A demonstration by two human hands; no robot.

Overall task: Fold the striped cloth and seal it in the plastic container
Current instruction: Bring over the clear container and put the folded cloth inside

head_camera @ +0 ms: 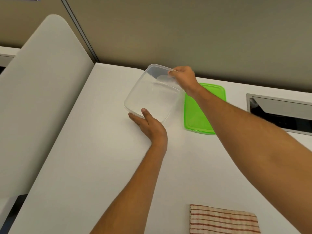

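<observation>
A clear plastic container (152, 97), empty and without its lid, is tilted above the white table at the far middle. My left hand (148, 124) grips its near rim, thumb inside. My right hand (183, 78) pinches the far right rim. The green lid (195, 119) lies flat on the table just right of the container, partly under my right forearm. The striped cloth (222, 220), beige with red stripes, lies folded at the near right edge of the view, away from both hands.
The white table (94, 157) runs up to a grey partition wall. A pale rounded panel (42, 92) stands along the table's left side. A metal-framed dark recess (280, 112) sits in the tabletop at the right.
</observation>
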